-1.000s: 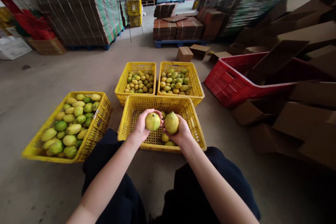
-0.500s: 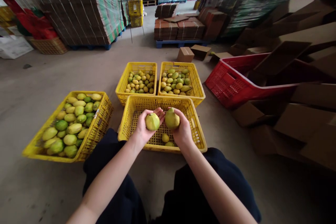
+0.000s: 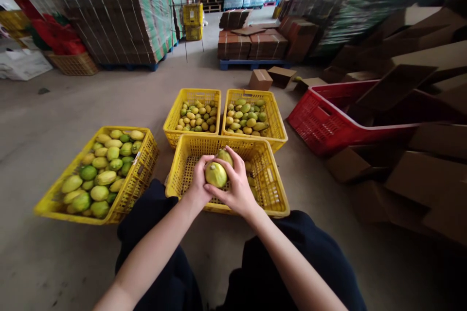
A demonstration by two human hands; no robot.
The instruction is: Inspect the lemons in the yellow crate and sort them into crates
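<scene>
Over the front yellow crate (image 3: 277, 189), my two hands are together around two yellow-green fruits that look like papayas. My left hand (image 3: 199, 184) wraps the left side of the nearer papaya (image 3: 216, 175), its stem end facing me. My right hand (image 3: 237, 182) reaches across, its thumb below that same fruit and its fingers curled over the top. The farther papaya (image 3: 225, 156) shows partly between the right fingers, mostly hidden. Several more papayas (image 3: 251, 182) lie on the right side of the crate floor, partly covered by my right hand.
Left of my knee, a yellow crate (image 3: 140, 175) is full of larger papayas. Two more yellow crates (image 3: 166, 124) (image 3: 280, 129) of smaller fruit stand just beyond. A red crate (image 3: 314, 116) and cardboard boxes (image 3: 426, 170) crowd the right. Stacked cardboard (image 3: 251, 43) sits on a pallet behind.
My right hand has moved left with its papaya and now meets the left hand, closing over the nearer papaya. The fruits, apart before, are now close together. The view has shifted slightly.
</scene>
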